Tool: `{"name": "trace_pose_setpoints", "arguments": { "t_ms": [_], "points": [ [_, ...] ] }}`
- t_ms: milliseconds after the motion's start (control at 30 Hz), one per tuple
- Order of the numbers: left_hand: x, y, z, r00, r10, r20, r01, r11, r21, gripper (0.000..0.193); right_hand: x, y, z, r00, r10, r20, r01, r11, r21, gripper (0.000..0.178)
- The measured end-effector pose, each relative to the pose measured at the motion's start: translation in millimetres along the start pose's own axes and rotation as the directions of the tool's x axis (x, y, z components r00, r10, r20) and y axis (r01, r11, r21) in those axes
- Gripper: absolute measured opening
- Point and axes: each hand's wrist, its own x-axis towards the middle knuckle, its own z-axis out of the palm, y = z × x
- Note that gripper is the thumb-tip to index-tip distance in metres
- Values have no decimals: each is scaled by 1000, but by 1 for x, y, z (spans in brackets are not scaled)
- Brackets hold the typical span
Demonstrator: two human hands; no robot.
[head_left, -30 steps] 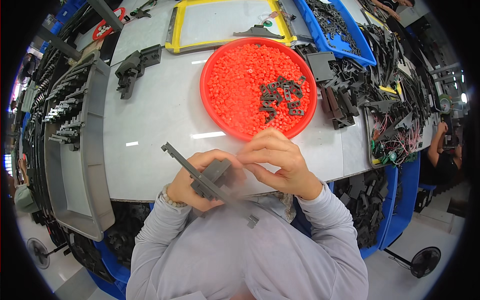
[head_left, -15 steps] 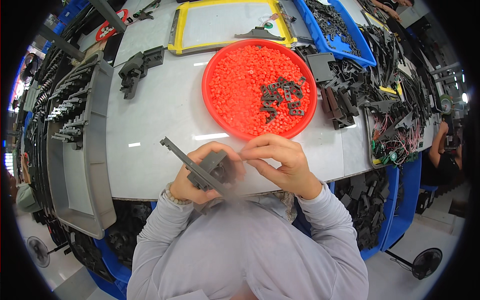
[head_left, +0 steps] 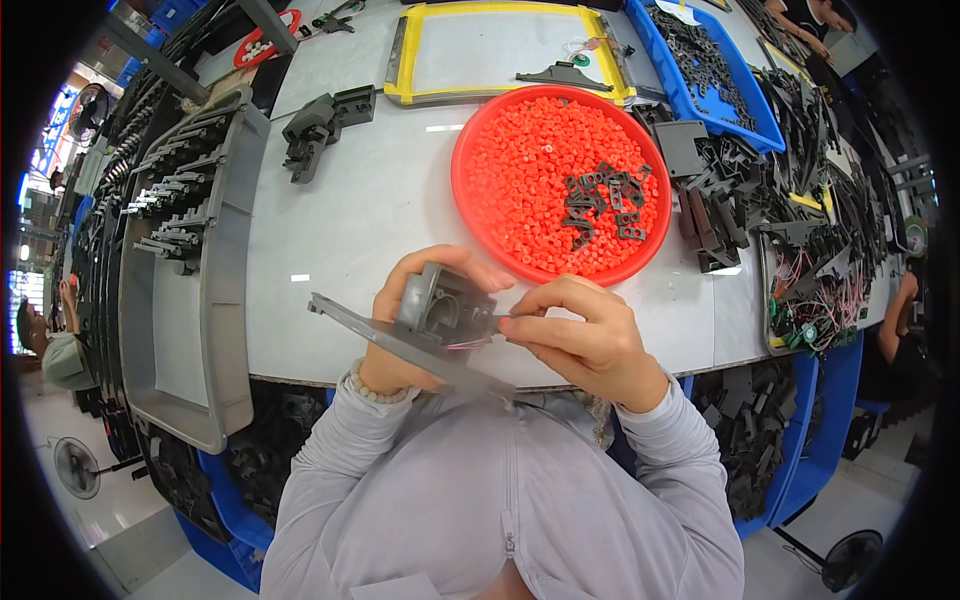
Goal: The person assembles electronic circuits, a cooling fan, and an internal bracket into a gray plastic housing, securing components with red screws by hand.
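My left hand (head_left: 400,300) is wrapped round a dark grey plastic housing (head_left: 440,305), which has a hollow box-shaped body and a long flat bar. Its near end is blurred, and a thin pinkish wire seems to show at its lower edge. My right hand (head_left: 590,335) is closed in a pinch at the housing's right side. A small red piece (head_left: 505,322) shows at its fingertips, partly hidden. Just beyond both hands stands a round red tray (head_left: 462,205) of small red plastic pieces (head_left: 530,180), with several dark grey clips (head_left: 605,195) lying on top.
Another dark grey assembly (head_left: 318,130) lies at the table's far left, beside a grey bin (head_left: 215,350) of parts. A yellow-taped board (head_left: 480,50) is at the back. Blue bins (head_left: 735,100), loose grey parts (head_left: 710,220) and wired boards (head_left: 815,290) crowd the right.
The housing has turned in my left hand, so its hollow side shows more. My right hand's fingertips have come down against its side. The whole view has shifted slightly.
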Motion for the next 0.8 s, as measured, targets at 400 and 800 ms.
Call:
{"name": "trace_pose_setpoints", "arguments": {
  "t_ms": [400, 800],
  "points": [
    [1, -3, 6, 998, -60, -13, 57, 987, -151, 83, 5, 0, -2, 973, -77, 217, 122, 971, -204, 28],
    [2, -5, 2, 999, -14, 35, 15, 999, -34, 78, 6, -4, 1, 997, 41, 67, -34, 993, -111, 20]
  ]
}}
